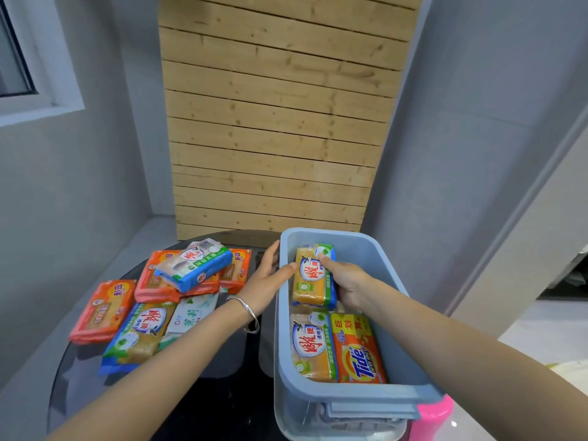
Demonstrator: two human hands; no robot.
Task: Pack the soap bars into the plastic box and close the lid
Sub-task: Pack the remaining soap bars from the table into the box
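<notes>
A wall of pale wooden planks (280, 116) rises ahead of me between grey walls, and below it my round dark desk (191, 393) carries everything. On its right side stands the blue plastic box (381, 272), open, its near rim at the desk's front edge with something pink (436, 412) just beside its near right corner. Left of the box lies a loose heap of wrapped soap bars (159, 297): orange-red packs at the back and far left, a blue-and-green pack (195, 264) tilted on top of them, another blue-and-green one nearer me, and a white-and-green pack between, partly hidden by my left forearm. Inside the box, two bars lie flat at the near end, a green-and-yellow one (313, 345) with Chinese lettering and an orange one reading "Tide" (359, 351). My right hand (350, 281) reaches into the box, its fingers closed around a third yellow bar (313, 275) with the same Chinese label, held at the far end. My left hand (270, 278) rests flat and unclenched against the box's outer left wall, thumb touching that bar's edge over the rim. A silver bangle (249, 313) circles my left wrist.
</notes>
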